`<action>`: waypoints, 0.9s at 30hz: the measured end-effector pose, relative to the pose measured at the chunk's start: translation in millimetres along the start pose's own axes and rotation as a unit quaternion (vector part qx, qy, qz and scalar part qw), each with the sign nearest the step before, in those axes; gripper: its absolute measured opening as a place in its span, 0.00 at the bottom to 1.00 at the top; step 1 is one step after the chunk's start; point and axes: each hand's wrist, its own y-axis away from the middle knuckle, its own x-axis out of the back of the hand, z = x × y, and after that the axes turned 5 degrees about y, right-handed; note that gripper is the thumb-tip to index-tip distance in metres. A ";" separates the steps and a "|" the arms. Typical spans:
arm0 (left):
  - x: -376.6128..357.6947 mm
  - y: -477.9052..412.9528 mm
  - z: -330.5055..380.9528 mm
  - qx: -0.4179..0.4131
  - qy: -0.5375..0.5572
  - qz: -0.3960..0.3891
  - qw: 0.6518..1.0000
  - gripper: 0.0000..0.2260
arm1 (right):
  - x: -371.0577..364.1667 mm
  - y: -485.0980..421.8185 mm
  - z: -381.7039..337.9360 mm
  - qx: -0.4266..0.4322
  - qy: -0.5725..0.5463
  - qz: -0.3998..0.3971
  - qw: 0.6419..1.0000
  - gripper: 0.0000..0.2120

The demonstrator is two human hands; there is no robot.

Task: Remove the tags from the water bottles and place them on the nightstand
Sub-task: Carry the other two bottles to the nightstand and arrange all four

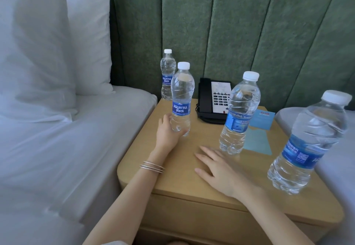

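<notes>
Several clear water bottles with blue labels and white caps stand upright on the wooden nightstand [178, 179]. My left hand [166, 131] is wrapped around the lower part of the front left bottle [181, 98]. Another bottle [167, 74] stands behind it at the back left corner. A third bottle [239, 112] stands in the middle, and a fourth bottle [309, 141] at the right edge. My right hand [219, 170] lies flat on the nightstand, fingers spread, holding nothing, just left of the middle bottle. Two light blue paper tags [259, 139] lie flat behind the middle bottle.
A black telephone [213, 100] sits at the back of the nightstand against the green padded headboard [230, 24]. A bed with white sheets and pillows [57, 72] lies to the left. Another white bed edge [342, 148] shows at the right.
</notes>
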 end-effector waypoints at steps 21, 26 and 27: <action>-52.1 -136.0 -24.8 0.059 0.023 0.084 0.994 0.29 | -19.4 -73.4 13.6 0.006 -0.002 -0.010 1.000 0.47; -57.0 -169.7 -34.4 0.065 0.022 0.086 0.994 0.29 | -21.5 -102.2 11.5 0.022 0.056 0.038 0.997 0.40; -58.9 -174.8 -35.9 0.063 0.021 0.088 0.994 0.28 | -25.7 -104.1 13.6 0.005 0.064 0.031 0.997 0.35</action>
